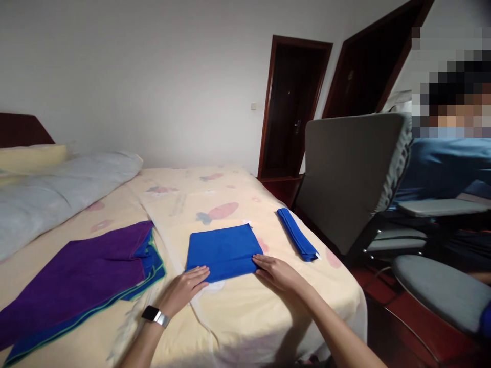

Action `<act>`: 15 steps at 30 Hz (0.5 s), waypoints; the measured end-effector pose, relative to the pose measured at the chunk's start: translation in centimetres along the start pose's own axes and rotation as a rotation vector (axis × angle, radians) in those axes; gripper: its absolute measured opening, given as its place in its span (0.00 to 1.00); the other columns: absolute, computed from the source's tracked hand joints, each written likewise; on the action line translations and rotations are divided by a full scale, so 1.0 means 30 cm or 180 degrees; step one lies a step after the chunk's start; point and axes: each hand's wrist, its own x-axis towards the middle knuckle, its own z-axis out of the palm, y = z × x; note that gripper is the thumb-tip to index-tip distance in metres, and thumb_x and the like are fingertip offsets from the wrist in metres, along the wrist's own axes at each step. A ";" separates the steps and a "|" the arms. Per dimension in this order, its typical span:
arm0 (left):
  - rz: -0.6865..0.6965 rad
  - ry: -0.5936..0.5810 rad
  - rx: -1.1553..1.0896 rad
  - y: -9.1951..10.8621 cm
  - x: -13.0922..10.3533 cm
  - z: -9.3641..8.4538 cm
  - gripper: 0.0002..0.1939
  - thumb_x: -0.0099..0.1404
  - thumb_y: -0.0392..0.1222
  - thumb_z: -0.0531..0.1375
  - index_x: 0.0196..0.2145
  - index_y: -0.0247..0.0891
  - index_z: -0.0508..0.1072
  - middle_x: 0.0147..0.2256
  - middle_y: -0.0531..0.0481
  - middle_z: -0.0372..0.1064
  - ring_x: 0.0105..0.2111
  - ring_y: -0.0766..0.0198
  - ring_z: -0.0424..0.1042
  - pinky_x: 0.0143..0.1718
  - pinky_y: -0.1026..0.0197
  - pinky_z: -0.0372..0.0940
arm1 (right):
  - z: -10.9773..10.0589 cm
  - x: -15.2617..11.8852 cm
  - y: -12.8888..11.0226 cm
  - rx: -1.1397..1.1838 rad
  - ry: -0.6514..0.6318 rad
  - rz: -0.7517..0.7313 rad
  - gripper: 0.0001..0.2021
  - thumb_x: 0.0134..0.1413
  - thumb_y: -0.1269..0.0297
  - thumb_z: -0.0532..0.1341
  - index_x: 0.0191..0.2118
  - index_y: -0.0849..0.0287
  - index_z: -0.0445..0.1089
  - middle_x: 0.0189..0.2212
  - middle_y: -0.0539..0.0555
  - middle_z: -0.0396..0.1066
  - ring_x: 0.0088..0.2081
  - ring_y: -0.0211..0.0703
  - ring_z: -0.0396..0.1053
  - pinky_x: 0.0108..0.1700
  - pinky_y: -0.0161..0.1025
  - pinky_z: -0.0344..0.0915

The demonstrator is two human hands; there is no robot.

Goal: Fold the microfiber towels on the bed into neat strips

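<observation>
A folded blue cloth [223,250] lies flat on the bed's pale patterned sheet [268,317]. My left hand [184,289], a watch on its wrist, rests flat with its fingertips on the cloth's near left edge. My right hand [276,272] lies flat with its fingertips on the cloth's near right corner. Neither hand grips anything. A second blue cloth [297,233], folded into a narrow strip, lies apart to the right near the bed's edge.
A stack of unfolded cloths, purple on top [76,276] with blue and green edges beneath, lies at the left. Pillows [57,189] sit at the head of the bed. A grey office chair [345,179] and another person in blue [445,163] are at the right, dark doors behind.
</observation>
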 end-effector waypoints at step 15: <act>0.0252 -0.0066 0.0003 0.016 0.066 0.059 0.19 0.73 0.46 0.53 0.59 0.47 0.67 0.57 0.52 0.68 0.57 0.61 0.68 0.59 0.56 0.66 | 0.160 0.103 -0.088 -0.0071 0.0128 -0.0731 0.22 0.67 0.67 0.55 0.64 0.59 0.60 0.59 0.59 0.65 0.60 0.46 0.63 0.63 0.45 0.61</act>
